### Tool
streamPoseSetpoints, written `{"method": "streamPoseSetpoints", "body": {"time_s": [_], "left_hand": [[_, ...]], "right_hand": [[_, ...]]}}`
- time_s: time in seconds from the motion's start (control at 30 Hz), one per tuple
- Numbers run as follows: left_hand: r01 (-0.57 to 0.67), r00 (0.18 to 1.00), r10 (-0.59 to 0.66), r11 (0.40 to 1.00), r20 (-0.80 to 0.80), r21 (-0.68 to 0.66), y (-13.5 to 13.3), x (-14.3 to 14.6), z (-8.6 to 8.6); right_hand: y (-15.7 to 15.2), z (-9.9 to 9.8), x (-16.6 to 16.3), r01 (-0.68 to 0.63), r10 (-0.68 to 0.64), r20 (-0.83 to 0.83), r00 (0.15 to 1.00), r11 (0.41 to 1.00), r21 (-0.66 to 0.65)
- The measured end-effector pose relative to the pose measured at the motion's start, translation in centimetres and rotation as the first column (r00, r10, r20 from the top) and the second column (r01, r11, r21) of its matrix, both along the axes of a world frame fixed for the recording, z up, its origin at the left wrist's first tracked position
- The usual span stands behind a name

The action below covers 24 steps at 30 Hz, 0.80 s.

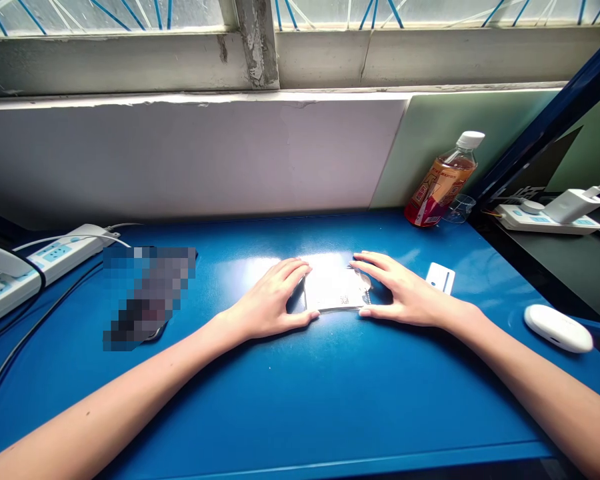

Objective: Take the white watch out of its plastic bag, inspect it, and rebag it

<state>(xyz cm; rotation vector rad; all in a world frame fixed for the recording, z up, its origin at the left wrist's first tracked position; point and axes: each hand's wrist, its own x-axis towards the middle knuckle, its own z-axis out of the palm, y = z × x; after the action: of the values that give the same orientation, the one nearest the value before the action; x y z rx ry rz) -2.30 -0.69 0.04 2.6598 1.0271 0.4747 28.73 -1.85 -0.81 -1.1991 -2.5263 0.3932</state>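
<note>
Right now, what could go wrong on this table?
1. The white oval case lies close to the blue table's right edge, near the right forearm; an outward arm sweep might knock it off.
2. Glare washes out much of the white flat item between the left hand and right hand, so its markings could be misread.

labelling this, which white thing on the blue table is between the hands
The flat rectangular item, between left hand and right hand; small card and rounded case lie farther right, power strip farther left.
</note>
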Motion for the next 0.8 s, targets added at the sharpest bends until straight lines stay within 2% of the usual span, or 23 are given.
{"method": "streamPoseSetpoints", "body": {"time_s": [0.8], "left_hand": [[-0.009, 0.999, 0.009, 1.0, -0.036, 0.005, -0.09, 0.0, -0.06]], "right_hand": [[0.08, 0.07, 0.11, -0.001, 0.002, 0.045, 0.999, 1.0, -0.016]]}}
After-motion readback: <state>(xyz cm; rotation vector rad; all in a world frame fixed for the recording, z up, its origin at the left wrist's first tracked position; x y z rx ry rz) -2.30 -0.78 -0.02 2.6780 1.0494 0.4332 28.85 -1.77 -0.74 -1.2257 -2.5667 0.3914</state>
